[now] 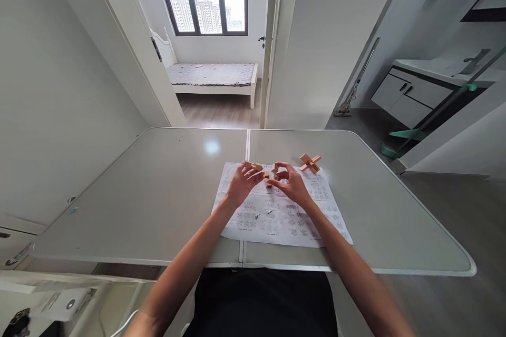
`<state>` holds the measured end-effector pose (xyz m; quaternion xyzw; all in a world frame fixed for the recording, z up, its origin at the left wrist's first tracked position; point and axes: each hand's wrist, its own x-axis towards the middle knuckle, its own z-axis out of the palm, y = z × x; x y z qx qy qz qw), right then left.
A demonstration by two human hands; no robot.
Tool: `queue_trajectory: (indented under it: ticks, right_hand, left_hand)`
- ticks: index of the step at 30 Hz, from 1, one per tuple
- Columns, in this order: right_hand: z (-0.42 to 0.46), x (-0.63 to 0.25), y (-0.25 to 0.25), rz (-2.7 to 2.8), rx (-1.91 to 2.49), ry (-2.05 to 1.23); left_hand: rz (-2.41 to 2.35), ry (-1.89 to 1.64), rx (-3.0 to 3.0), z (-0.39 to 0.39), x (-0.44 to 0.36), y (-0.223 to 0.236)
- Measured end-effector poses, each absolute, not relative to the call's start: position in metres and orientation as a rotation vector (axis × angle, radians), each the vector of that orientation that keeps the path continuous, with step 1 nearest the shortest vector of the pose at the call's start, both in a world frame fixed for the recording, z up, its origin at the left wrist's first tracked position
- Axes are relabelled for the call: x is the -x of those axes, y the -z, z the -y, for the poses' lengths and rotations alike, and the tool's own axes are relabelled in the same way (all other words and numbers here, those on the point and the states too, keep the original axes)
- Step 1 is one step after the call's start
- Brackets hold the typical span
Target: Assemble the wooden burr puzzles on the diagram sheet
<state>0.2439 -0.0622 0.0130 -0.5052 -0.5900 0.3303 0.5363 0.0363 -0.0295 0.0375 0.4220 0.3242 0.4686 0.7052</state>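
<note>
Over the printed sheet (253, 226), my left hand (240, 188) has its fingers closed around a notched wooden puzzle piece (255, 166). My right hand (293, 185) pinches some small wooden pieces (274, 169) between thumb and index finger; how they fit together is too small to tell. Another bit of wood (268, 183) shows between the two hands, and I cannot tell whether it touches the sheet. Beyond my right hand, at the sheet's upper right corner, sits an assembled wooden cross puzzle (310, 163).
A grey folding table (158, 195) with a pale rim and a central seam carries the sheet. A wall stands close on the left. Past the far edge are a doorway, a bed (213, 73) and a window. To the right stands a washbasin cabinet (415, 89).
</note>
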Motion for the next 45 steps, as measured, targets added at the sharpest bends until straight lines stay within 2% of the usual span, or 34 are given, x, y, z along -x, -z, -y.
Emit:
queue_trajectory:
  ticks: [12, 18, 34, 45]
  right_hand:
    - [0.068, -0.234, -0.022, 1.353, 1.025, -0.944]
    - [0.071, -0.231, -0.027, 1.202, 0.969, -1.094]
    - [0.071, -0.227, -0.028, 1.15, 0.994, -1.138]
    - [0.069, -0.239, -0.03, 1.201, 1.048, -1.277]
  left_hand:
    - [-0.751, -0.963, -0.931, 0.032, -0.039, -0.035]
    - [-0.675, -1.058, -0.98, 0.033, -0.04, -0.027]
    - [-0.911, -1.342, -1.84, 0.053, -0.048, -0.035]
    - [-0.846, -1.301, -2.162, 0.049, -0.044, -0.029]
